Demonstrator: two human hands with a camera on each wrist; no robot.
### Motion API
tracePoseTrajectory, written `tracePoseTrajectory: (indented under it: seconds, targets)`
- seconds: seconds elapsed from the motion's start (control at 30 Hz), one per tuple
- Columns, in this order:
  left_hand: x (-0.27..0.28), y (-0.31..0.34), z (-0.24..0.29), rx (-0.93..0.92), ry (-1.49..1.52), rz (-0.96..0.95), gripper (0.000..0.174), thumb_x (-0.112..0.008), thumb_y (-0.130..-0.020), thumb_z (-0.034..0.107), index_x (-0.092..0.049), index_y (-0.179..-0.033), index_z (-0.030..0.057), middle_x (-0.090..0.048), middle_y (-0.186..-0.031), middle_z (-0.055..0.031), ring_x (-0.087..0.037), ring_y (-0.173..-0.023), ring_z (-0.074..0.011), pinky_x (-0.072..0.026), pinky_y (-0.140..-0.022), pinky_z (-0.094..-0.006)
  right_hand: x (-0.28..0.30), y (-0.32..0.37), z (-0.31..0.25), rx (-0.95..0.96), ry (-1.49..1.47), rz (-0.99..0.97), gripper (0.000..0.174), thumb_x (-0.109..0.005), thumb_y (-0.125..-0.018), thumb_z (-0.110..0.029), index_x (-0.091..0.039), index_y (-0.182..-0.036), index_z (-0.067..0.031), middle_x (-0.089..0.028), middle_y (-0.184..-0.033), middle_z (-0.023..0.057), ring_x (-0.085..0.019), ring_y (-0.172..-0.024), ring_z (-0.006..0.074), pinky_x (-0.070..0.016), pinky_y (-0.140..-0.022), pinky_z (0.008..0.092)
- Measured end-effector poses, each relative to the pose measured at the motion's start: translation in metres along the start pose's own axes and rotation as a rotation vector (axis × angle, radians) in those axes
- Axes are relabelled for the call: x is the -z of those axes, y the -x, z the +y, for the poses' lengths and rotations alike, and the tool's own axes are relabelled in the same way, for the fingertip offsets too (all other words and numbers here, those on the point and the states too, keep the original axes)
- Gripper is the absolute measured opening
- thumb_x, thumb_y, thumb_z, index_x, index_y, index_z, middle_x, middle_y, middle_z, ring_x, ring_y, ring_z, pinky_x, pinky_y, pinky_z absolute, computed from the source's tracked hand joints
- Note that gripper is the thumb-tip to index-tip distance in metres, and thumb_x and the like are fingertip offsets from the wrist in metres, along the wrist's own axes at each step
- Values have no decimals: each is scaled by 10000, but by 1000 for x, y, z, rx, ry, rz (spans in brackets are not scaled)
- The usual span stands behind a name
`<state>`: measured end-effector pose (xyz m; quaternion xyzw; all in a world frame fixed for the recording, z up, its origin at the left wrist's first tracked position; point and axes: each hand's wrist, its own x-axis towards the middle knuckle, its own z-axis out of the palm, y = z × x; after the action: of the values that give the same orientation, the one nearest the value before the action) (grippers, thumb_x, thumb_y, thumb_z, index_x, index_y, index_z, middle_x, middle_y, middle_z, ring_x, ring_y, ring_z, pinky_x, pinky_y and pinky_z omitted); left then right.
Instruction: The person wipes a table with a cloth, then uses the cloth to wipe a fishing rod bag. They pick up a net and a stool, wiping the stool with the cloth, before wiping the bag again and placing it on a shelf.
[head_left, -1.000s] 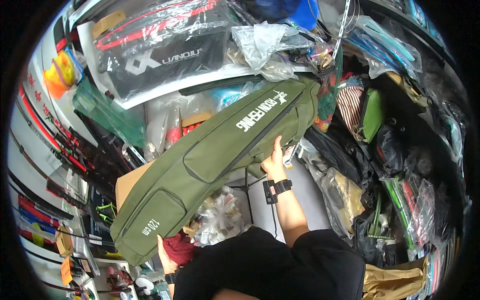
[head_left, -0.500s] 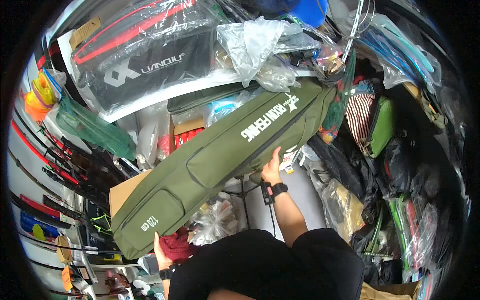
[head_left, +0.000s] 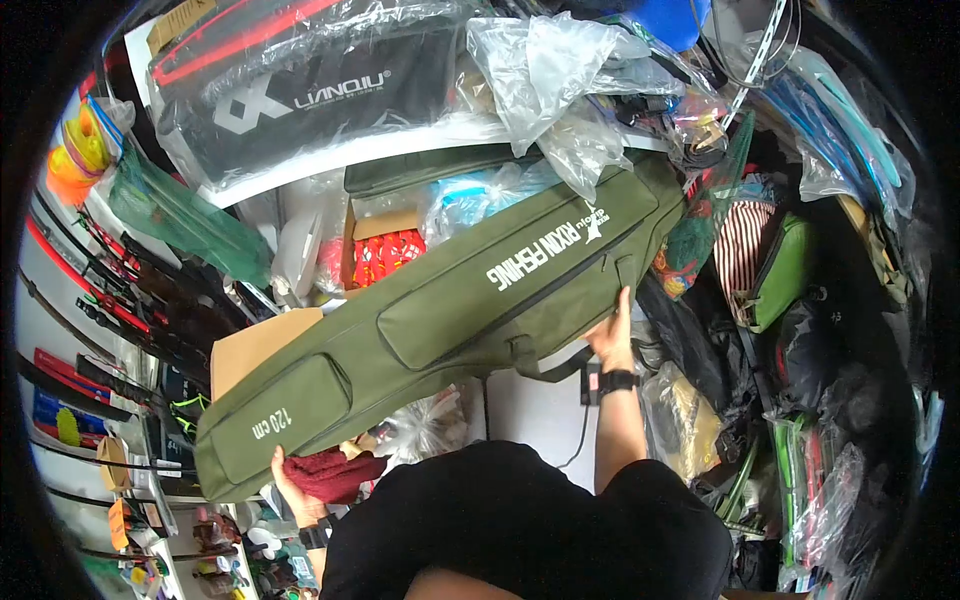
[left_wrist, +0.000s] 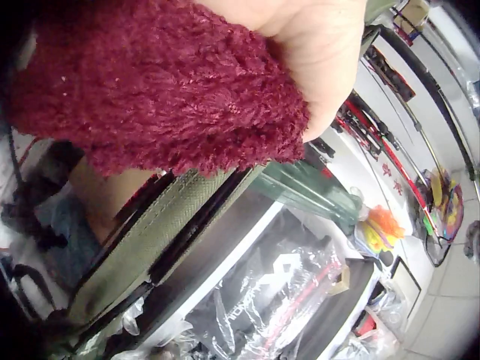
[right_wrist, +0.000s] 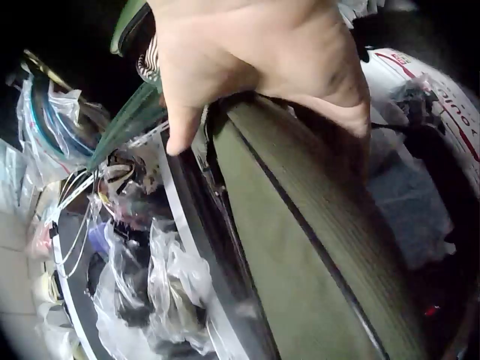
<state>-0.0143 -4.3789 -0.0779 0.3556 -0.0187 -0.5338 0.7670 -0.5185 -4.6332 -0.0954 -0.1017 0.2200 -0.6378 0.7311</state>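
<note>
A long olive-green bag (head_left: 430,310), marked "120 cm" and with white lettering, slants across the head view from lower left to upper right. My left hand (head_left: 297,492) grips its lower-left end, thumb on the front. Fuzzy maroon cloth (head_left: 330,474) lies against that palm; in the left wrist view the cloth (left_wrist: 165,90) hides most of the fingers. My right hand (head_left: 614,338) holds the bag's lower edge toward the right, beside a hanging strap handle (head_left: 545,372). The right wrist view shows my right hand (right_wrist: 262,67) spread round the green bag (right_wrist: 300,247).
Behind the bag stand a plastic-wrapped black LIANQIU case (head_left: 330,110), clear plastic bags (head_left: 545,75) and an open box of red items (head_left: 385,255). Rods (head_left: 90,290) line the left. Packed goods and a green pouch (head_left: 778,275) fill the right. A cardboard box (head_left: 255,345) touches the bag.
My right hand has shifted right along the bag's lower edge, and the strap handle now hangs clear. My left hand and the bag's lower end have moved slightly left. More red items show.
</note>
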Motion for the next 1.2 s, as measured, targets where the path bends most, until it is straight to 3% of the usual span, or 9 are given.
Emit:
tracePoseTrajectory:
  seconds: [0.1, 0.2, 0.4, 0.47, 0.57, 0.7, 0.8, 1.07, 1.2]
  targets:
    - [-13, 12, 6, -102, -22, 76, 371, -611, -847, 335, -542, -1091, 63, -617, -1042, -87, -606, -922, -270, -498, -831, -425, 37, -37, -18, 269, 237, 94, 455, -625, -865, -289, -509, -1211, -18, -564, -1207, 136, -520, -1127, 293, -400, -976, 453]
    - [23, 9, 28, -128, -56, 106, 392, -623, -833, 339, -539, -1088, 53, -614, -1039, -88, -605, -920, -262, -499, -826, -416, -20, 2, -14, 308, 96, 110, 348, -609, -869, -161, -531, -1158, 15, -597, -1143, 143, -568, -1058, 277, -456, -926, 415]
    - [59, 53, 81, -248, -92, 263, 512, -629, -787, 414, -525, -1115, 34, -608, -1039, -147, -622, -857, -324, -536, -720, -490, -51, 66, 30, 190, 25, -14, 344, -577, -884, -147, -518, -1174, 27, -582, -1168, 157, -560, -1074, 296, -442, -952, 426]
    - [77, 76, 103, -150, -106, 184, 535, -600, -793, 445, -519, -1137, 43, -598, -1065, -144, -610, -881, -359, -529, -730, -533, -70, 86, 58, 138, 51, 3, 349, -593, -871, -132, -519, -1178, 18, -573, -1181, 153, -547, -1090, 298, -427, -966, 426]
    - [109, 96, 118, -327, -59, 335, 541, -587, -807, 442, -515, -1162, 40, -588, -1104, -133, -599, -922, -345, -525, -744, -527, -71, 90, 98, 9, 31, -31, 367, -607, -850, -78, -512, -1193, 10, -565, -1187, 146, -538, -1098, 297, -414, -979, 427]
    - [152, 140, 133, -380, -48, 269, 541, -576, -822, 431, -512, -1185, 34, -583, -1128, -133, -588, -964, -320, -500, -813, -481, -65, 84, 134, -142, -22, -19, 385, -604, -850, -72, -495, -1209, 15, -559, -1198, 148, -533, -1104, 304, -411, -978, 432]
    - [172, 154, 129, -387, -15, 339, 548, -567, -823, 443, -512, -1191, 40, -585, -1130, -135, -587, -962, -326, -493, -815, -493, -76, 75, 153, -162, 40, -14, 394, -583, -868, -94, -480, -1235, 9, -542, -1233, 152, -507, -1150, 304, -370, -1018, 452]
    - [190, 138, 94, -321, 98, 397, 566, -545, -825, 474, -512, -1207, 57, -589, -1134, -141, -582, -957, -342, -474, -819, -523, -96, 20, 159, -181, 82, -135, 333, -593, -861, -74, -517, -1170, 25, -571, -1182, 141, -546, -1088, 285, -428, -961, 416]
    - [159, 117, 70, -242, 51, 246, 583, -535, -817, 498, -531, -1182, 43, -617, -1079, -140, -585, -948, -319, -473, -804, -498, -94, -17, 137, -186, 77, -86, 373, -608, -850, -74, -499, -1194, 20, -552, -1197, 162, -528, -1100, 300, -414, -975, 434]
